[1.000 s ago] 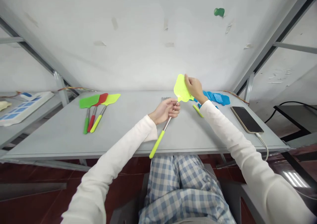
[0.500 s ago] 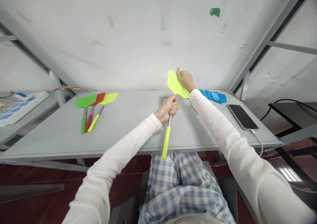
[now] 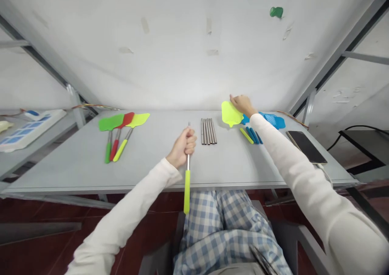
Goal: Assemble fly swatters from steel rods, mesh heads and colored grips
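Over the worktop [image 3: 75,173], near the middle, my L hand [image 3: 184,146] has its fingers wrapped round a steel rod [image 3: 188,162], bare tip toward the wall, yellow-green handle [image 3: 187,192] sticking out past the front edge above my lap [image 3: 225,214]. R hand [image 3: 243,104] seems to pinch a yellow-green swatter head [image 3: 232,113] by its upper edge; far side's hidden, so can't tell how firmly. Main risk IMO: thin, prob. floppy piece held at one edge, so it could twist or slip & drop onto the blue swatter heads [image 3: 276,121] by my R wrist. 2nd: if L grip loosens, handle end's unsupported, so it'd tip into my lap. Steel tubes [image 3: 208,132] lie loose, side by side, btwn my hands; prob. roll if knocked. Same w/ blue handles [image 3: 253,135] & short lime grip [image 3: 246,136] just beside my R sleeve [image 3: 279,161]. Phone [image 3: 306,146] sits right of that sleeve; its cable could snag. Far L: green swatter [image 3: 111,123], red swatter [image 3: 114,150], lime swatter [image 3: 139,119], well clear.
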Demonstrator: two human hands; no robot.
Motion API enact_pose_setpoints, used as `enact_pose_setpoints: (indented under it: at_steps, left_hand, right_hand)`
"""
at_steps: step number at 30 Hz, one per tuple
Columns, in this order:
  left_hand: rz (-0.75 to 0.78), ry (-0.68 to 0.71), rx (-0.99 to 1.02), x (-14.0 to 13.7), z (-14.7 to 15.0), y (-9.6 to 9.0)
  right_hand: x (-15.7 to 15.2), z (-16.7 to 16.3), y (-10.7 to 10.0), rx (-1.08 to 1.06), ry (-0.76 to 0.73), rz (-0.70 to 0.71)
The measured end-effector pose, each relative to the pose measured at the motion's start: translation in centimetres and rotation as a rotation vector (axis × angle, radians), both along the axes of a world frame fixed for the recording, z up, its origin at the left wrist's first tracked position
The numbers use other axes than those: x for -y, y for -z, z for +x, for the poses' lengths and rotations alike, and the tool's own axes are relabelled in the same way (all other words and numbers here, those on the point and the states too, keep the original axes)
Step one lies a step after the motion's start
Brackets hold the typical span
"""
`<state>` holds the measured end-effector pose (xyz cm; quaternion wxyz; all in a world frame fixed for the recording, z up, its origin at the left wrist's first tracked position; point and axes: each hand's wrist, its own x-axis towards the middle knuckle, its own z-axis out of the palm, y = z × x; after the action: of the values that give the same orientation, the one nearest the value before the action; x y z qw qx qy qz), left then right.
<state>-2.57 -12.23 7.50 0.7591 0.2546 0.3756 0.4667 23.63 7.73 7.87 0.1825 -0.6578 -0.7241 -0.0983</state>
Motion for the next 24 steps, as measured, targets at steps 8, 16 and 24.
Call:
enact_pose_setpoints:
  at_steps: [8,16,24]
  left_hand:
    - [-0.114,0.113,0.381,-3.2,0.0,2.2]
    - [-0.136,0.168,0.437,-6.9,3.0,2.9]
    - [-0.122,0.215,0.370,-10.1,7.8,2.4]
  right_hand:
    - [-1.1,-0.7,2.2,0.168,-0.017,-0.135]
    - [-2.0,-0.6,2.8,0.091,-0.081,-0.021]
    - [6.2,-1.9,3.7,-0.776,-0.457,-0.116]
